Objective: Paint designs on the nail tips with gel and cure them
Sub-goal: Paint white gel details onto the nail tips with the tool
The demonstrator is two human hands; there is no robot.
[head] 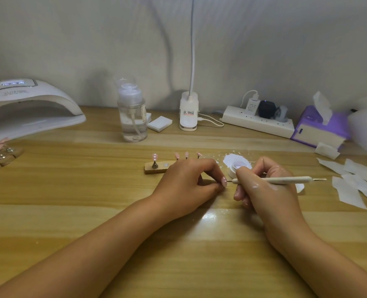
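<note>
At the wooden table point(92, 211) the left hand point(186, 183) pinches a pink nail tip point(224, 181) just above the tabletop, while the right hand point(264, 186) grips a pen-like tool point(285, 180), its point touching that tip

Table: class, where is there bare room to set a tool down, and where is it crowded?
Bare: the wood between lamp, bottle and stand; also the near strip left of the left forearm. Crowded: wipes, tissue box and power strip on the right; nail holders by the lamp.
</note>
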